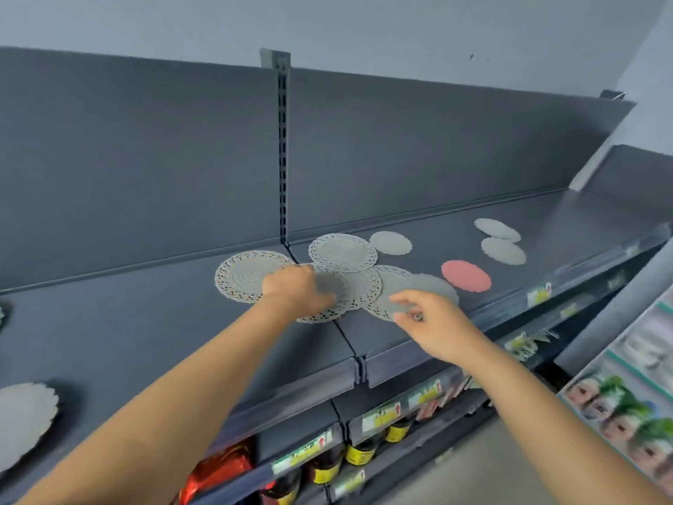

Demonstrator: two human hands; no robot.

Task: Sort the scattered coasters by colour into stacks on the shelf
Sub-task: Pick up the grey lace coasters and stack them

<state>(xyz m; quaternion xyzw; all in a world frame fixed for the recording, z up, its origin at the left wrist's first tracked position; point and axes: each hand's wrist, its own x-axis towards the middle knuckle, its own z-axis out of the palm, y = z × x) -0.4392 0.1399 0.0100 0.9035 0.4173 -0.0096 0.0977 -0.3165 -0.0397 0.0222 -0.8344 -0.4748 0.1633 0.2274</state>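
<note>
1. Nearest, at the left edge, a grey scalloped pile [25,420] is lying on the shelf [145,340]. It is looking like a stack already begun, though its count is not showing.
2. The right hand [437,326] is hovering over the shelf's front, thumb and forefinger sitting close together at the near edge of a plain grey coaster [437,286]. Blur is hiding whether they are pinching it.
3. The left hand [295,289] is resting with fingers bent down on the lace coasters [342,253]; I cannot tell whether it is gripping one.
4. Those lace coasters are lying in a loose, overlapping cluster mid-shelf, not squared into a stack.
5. Farther right, a pink coaster [466,275] is lying alone. Behind it, a small grey coaster [390,243] and two grey coasters [503,250] are sitting apart, so most of the sorting is seemingly remaining.
</note>
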